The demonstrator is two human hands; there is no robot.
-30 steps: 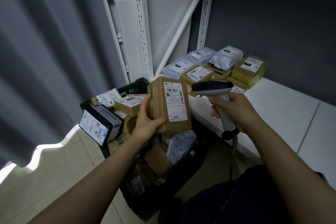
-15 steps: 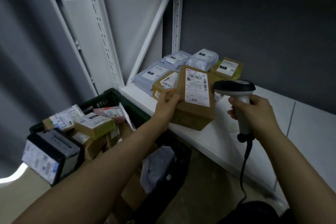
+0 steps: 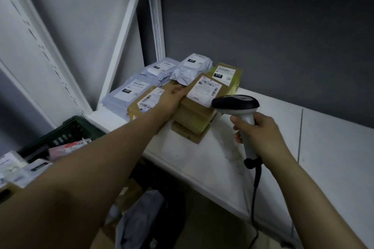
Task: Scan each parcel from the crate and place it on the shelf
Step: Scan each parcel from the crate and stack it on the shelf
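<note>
The left hand grips the left edge of a brown parcel. The parcel lies with its label up on a small stack of boxes on the white shelf, just beside grey mailing bags and a yellow-green box. The right hand has its fingers wrapped round the handle of a corded scanner, whose head is near the label. A dark crate holding more parcels stands at lower left.

Brown parcel, white label up, is laid on stacked boxes on the white shelf, gripped at its left edge by the left hand. Scanner is held by the right hand just beside it. Dark green crate is seen lower left.
</note>
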